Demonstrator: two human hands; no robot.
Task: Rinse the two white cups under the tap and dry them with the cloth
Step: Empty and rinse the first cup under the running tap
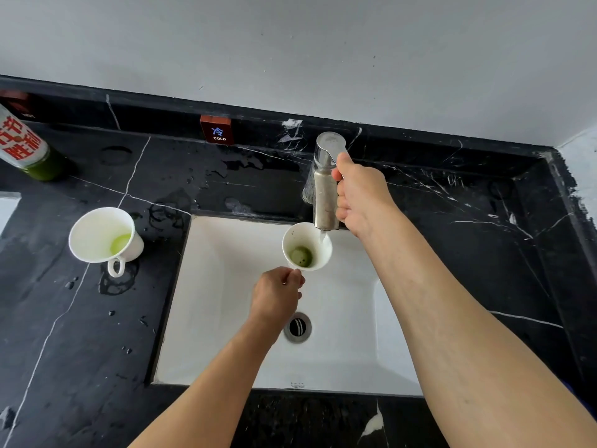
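Currently at sink (226,318), white basin set into black marbled surface (97,334). Left hand (277,295) over basin centre, fingers (292,276) pinching handle of white cup (307,245); handle itself hidden by the grip. Cup held upright under spout of tap (324,195), mouth facing up, greenish residue with dark specks at bottom. Thin stream of water entering at far-right rim of cup. Right hand (358,195) on chrome tap, thumb against lever on top, remaining fingers curled round right side of tap body. Drain (298,328) open, near basin centre, just right of left wrist.

Second white cup (101,236) standing on surface left of basin, well apart from first cup, handle pointing near. Pale green liquid pooled at bottom. Water rings and scattered droplets on surface around and near this cup; more wet patches far of basin, left of tap.

Bottle (27,147) at far-left edge, white label with red characters, green contents visible below label, partly cut off by frame. Small red-brown tag (217,130) on black back ledge, marked "COLD" with blue character above. Similar tag at far left, in shadow, text unclear. Grey wall behind ledge. Cloth not identifiable in view.
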